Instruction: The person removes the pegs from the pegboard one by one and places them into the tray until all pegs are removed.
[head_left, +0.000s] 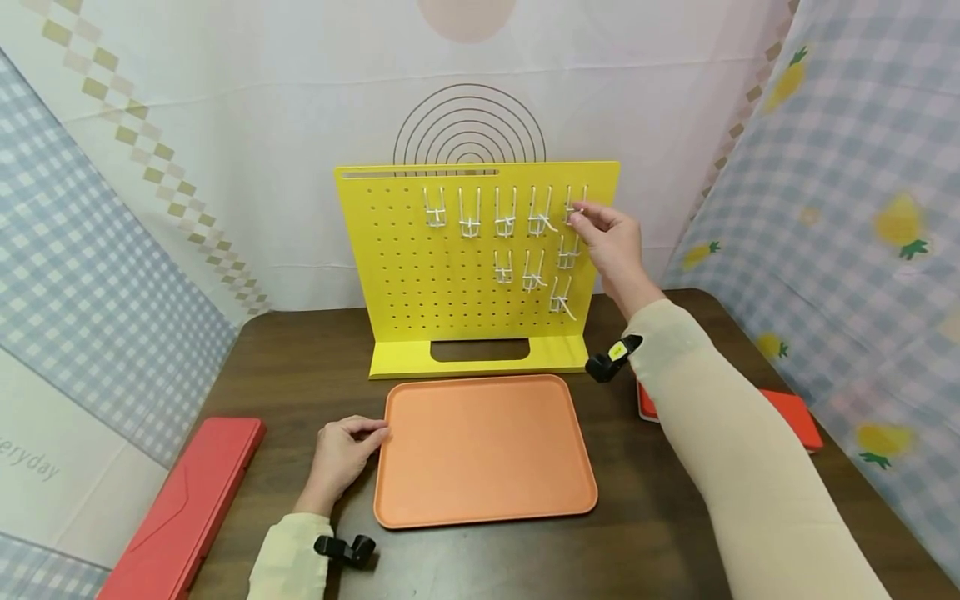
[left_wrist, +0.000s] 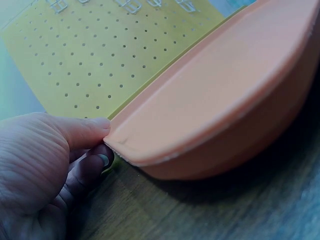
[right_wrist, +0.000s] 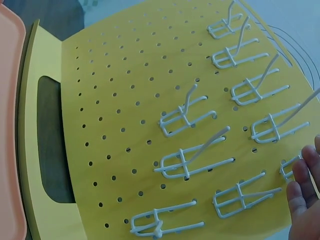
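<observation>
A yellow pegboard (head_left: 420, 283) stands upright on its base, with several white wire hooks (head_left: 506, 221) hung on its right part. My right hand (head_left: 617, 250) is at the board's upper right corner, thumb and fingertips pinching the last hook of the top row. Those fingers partly cover that hook (right_wrist: 287, 170) in the right wrist view. In front of the board lies an orange tray (head_left: 486, 454). My left hand (head_left: 343, 458) pinches the tray's left rim, its thumb (left_wrist: 90, 131) on the edge and the other fingers curled below.
A long red case (head_left: 187, 500) lies along the table's left side. Red objects (head_left: 791, 417) sit at the right, partly hidden behind my right forearm. Patterned cloth (head_left: 817, 208) hangs around the dark wooden table (head_left: 300, 358) at the back and sides.
</observation>
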